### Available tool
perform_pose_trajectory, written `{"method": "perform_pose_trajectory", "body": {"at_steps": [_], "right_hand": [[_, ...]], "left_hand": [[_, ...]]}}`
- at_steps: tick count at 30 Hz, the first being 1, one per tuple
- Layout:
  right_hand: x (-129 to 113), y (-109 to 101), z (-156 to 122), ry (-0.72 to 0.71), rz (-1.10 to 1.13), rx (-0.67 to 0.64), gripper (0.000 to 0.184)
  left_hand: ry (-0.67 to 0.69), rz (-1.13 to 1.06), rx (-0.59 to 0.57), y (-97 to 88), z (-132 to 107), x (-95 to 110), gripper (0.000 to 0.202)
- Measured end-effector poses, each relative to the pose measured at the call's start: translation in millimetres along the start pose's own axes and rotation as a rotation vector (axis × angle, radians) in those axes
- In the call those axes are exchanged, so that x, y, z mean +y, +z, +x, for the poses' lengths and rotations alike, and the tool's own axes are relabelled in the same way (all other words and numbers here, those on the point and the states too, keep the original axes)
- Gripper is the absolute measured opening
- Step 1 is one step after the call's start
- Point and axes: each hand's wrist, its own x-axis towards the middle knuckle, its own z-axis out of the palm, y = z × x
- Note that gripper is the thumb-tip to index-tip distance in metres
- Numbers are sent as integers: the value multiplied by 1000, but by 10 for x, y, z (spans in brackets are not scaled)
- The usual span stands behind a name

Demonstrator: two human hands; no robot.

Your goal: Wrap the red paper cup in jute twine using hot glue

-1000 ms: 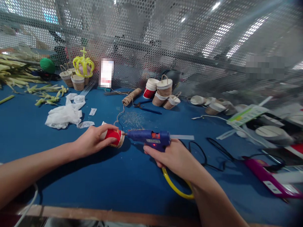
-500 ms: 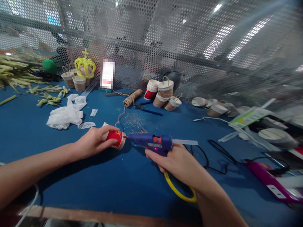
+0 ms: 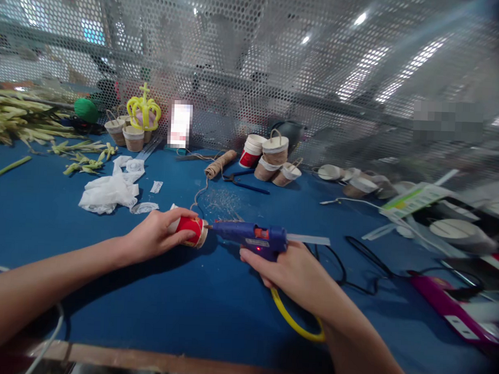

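Note:
Tipped on its side, a small red and white paper cup (image 3: 194,231) is gripped between the thumb and fingers of my left hand (image 3: 161,232). My right hand (image 3: 290,267) is wrapped round the handle of a blue hot glue gun (image 3: 248,233). The gun's nozzle points left and sits at the cup's rim; whether it touches cannot be made out. A clear glue stick (image 3: 313,240) juts from the gun's back, and a red light glows on its side. Twine (image 3: 197,195) runs from behind the cup to a twine roll (image 3: 220,164).
Pliers (image 3: 249,182) lie behind the gun. Small twine-wrapped buckets (image 3: 271,155) stand near the mesh panel. White lace (image 3: 110,193) lies at left, a yellow crown (image 3: 143,109) behind it. Yellow scissors handles (image 3: 294,322) show below my right wrist. A purple power strip (image 3: 445,308) is at right.
The view has shifted slightly, so the table's things appear a little lower and to the right. Both hands keep their hold, with the nozzle still at the cup's rim.

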Motion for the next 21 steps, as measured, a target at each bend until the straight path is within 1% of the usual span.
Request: {"method": "perform_pose_trajectory", "body": {"at_steps": [5,14,21], "right_hand": [[16,21,-9,27,-18,9,32],[8,20,-31,46,-88,-28,34],[-4,11,-38,50,-75,-37,27]], "left_hand": [[25,-9,1,0,-1,2,35],[36,24,1,9,1,-7,35],[50,28,18,18,3,-14,35]]}}
